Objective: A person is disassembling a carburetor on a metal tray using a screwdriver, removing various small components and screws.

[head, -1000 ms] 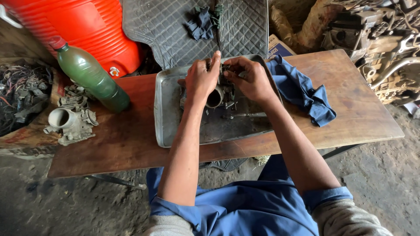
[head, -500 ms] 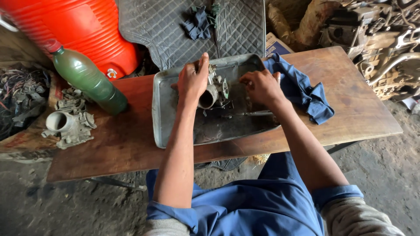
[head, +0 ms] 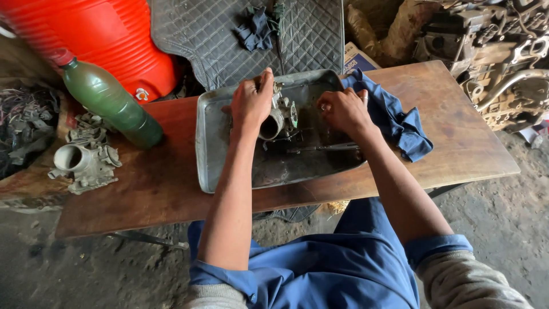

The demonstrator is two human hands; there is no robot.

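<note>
Left hand (head: 251,103): closed around a grey metal carburettor (head: 277,117), holding it upright inside the metal tray (head: 214,149).
Right hand (head: 341,110): fingers curled, resting in the tray's far right corner; whether it holds anything cannot be told.
Tray contents: thin metal tool (head: 323,148) beside the carburettor.
Bench (head: 457,137): blue rag (head: 400,123), green bottle (head: 111,103), second carburettor body (head: 83,160).

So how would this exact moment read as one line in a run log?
left hand: holds carburetor over metal tray | right hand: fingers curled, in tray beside blue rag | screwdriver: lying in tray
</note>
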